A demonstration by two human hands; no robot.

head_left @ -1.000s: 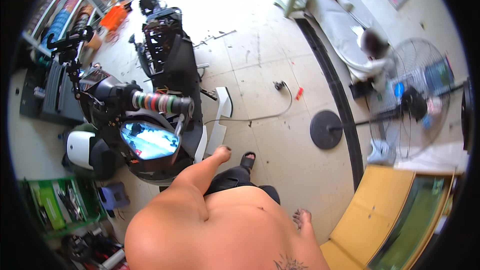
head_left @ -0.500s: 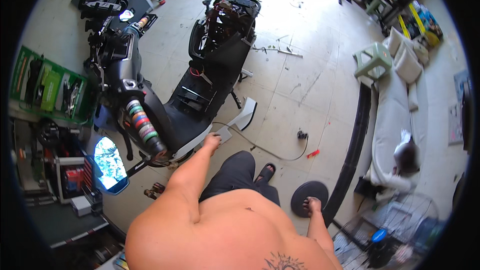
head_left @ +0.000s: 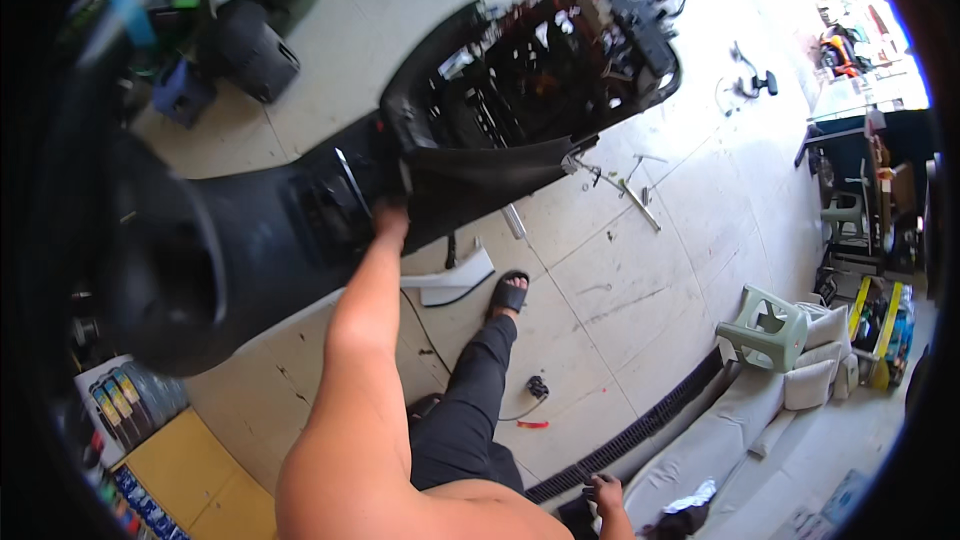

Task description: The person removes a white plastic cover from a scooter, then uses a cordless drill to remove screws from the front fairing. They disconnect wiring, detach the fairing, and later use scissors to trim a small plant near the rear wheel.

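A black scooter [head_left: 480,172] stands across the view, its rear stripped of covers so that wiring and frame parts show. My left hand [head_left: 391,220] reaches onto its footboard area, beside the base of the bare rear section. Motion blurs these fingers and the scooter's dark body hides part of them, so a grip cannot be made out. Below that hand, a white trim panel [head_left: 458,282] lies along the scooter's lower side. Down by my right side, my right hand [head_left: 604,492] hangs with fingers loosely bent and apart, holding nothing visible.
A black part on a cable [head_left: 538,388] and a small red piece [head_left: 532,425] lie near my legs. Metal rods [head_left: 640,205] are scattered beyond. To the right are a floor grate [head_left: 635,418], green stool [head_left: 765,332] and grey sofa [head_left: 700,440]. Cardboard [head_left: 195,465] lies lower left.
My body and view have turned and moved toward the scooter's rear. My left hand has gone from near the white panel up to the scooter's body. The round black seat beside my right hand has left view.
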